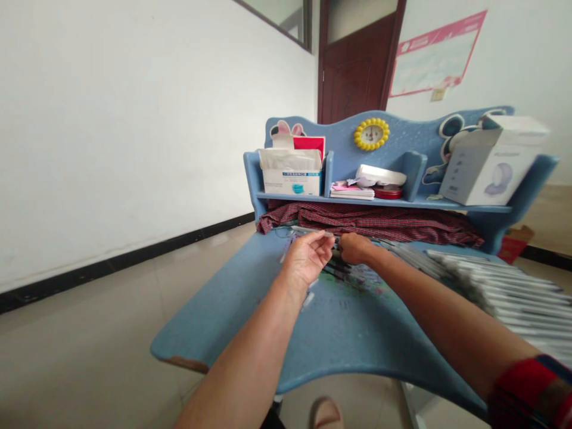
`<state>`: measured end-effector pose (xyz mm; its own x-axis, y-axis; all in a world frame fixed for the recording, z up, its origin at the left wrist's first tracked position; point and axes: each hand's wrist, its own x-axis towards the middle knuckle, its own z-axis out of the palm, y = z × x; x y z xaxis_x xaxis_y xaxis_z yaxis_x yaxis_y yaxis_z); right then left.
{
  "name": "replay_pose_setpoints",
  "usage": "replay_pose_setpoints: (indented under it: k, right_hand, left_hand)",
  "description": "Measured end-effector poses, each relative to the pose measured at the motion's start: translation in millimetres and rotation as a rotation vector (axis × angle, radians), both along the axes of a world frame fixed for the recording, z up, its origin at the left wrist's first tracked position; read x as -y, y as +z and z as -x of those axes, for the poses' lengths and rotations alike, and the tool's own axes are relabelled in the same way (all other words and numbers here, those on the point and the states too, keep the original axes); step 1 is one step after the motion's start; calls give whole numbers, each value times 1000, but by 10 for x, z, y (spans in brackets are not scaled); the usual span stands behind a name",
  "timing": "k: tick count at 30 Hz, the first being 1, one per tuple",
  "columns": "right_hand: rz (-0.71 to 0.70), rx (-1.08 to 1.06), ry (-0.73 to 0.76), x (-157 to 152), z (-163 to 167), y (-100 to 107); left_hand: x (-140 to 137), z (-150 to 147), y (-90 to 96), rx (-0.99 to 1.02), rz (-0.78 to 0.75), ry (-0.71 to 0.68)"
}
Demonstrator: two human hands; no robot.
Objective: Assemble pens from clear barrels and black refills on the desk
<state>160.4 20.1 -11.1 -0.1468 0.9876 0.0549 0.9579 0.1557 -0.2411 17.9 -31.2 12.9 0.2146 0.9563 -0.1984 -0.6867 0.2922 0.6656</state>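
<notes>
I'm facing a blue desk [214, 322]. On the desk's right, sticks [513, 286] are shining white and grey; at its near right, my sleeve [527, 387] is showing red-and-navy plaid. Along the desk's back, a cloth [366, 220] is showing dark red and black checks. Above the desk, a clock [372, 134] is wearing a yellow rim, and a mask box [274, 182] is showing white with blue. Behind the desk, a poster [435, 56] is pairing 2 colours, pink and white.
</notes>
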Motion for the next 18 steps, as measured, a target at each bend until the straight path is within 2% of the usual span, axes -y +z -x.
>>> replay_pose_setpoints:
  k: [4, 6, 7, 10, 12, 18]
  right_hand:
    - [0, -132, 45, 134, -91, 101]
    - [6, -289, 88, 282, -124, 164]
    - [9, -422, 116, 370, -132, 192]
    - [-6, -1020, 204, 635, -123, 255]
    - [-51, -1227, 230, 772, -93, 276]
    - [-150, -1334, 251, 885, 3, 254]
  left_hand:
    - [-4, 4, -4, 5, 6, -9]
    - [-2, -1, -5, 9, 8, -9]
    - [0, -5, -6, 9, 7, -9]
    - [10, -24, -16, 5, -13, -12]
    - [22, -39, -26, -4, -42, -17]
    - [53, -65, -45, -34, -95, -51]
